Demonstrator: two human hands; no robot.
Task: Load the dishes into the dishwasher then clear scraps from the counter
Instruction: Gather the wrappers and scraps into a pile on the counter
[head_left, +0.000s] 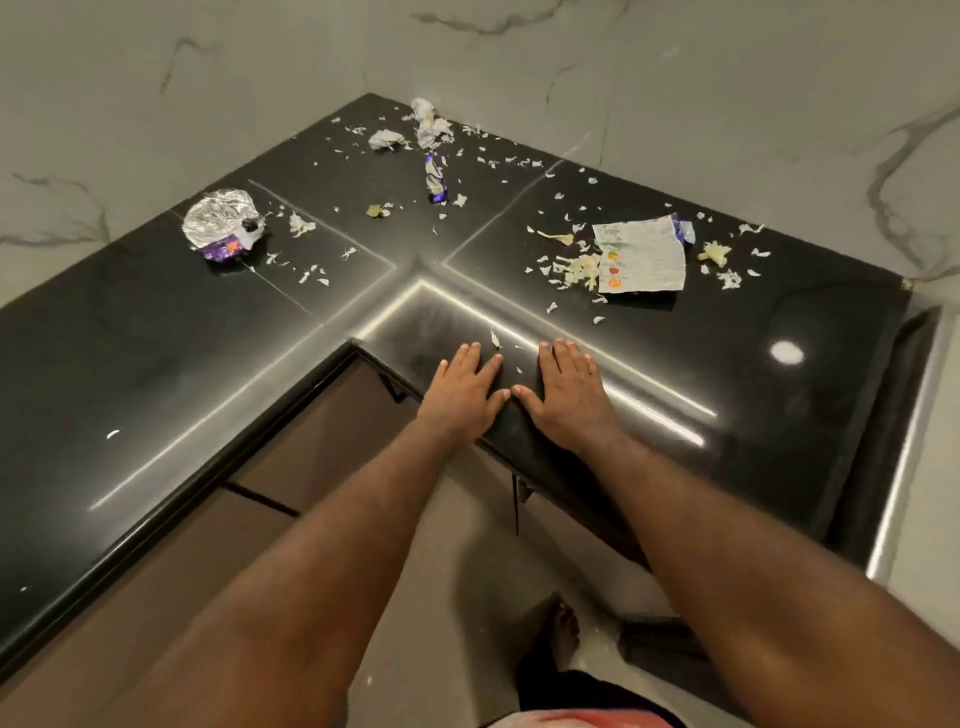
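On the black worktop (156, 364) scraps (574, 267) remain uncleared; your left hand (462, 395) and right hand (566, 395) lie flat, empty.

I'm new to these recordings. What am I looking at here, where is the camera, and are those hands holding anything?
There is no machine here. A person works with bare hands, and the single picture comes from a wide-angle camera worn on the head, looking down. The left hand and right hand lie flat, side by side, at the inner corner of a black L-shaped counter, holding nothing. Farther back lie scraps: a crumpled foil wrapper at the left, a purple wrapper and crumpled paper toward the far corner, and a flat printed wrapper at the right with pale food bits beside it. Small white flakes are scattered about.
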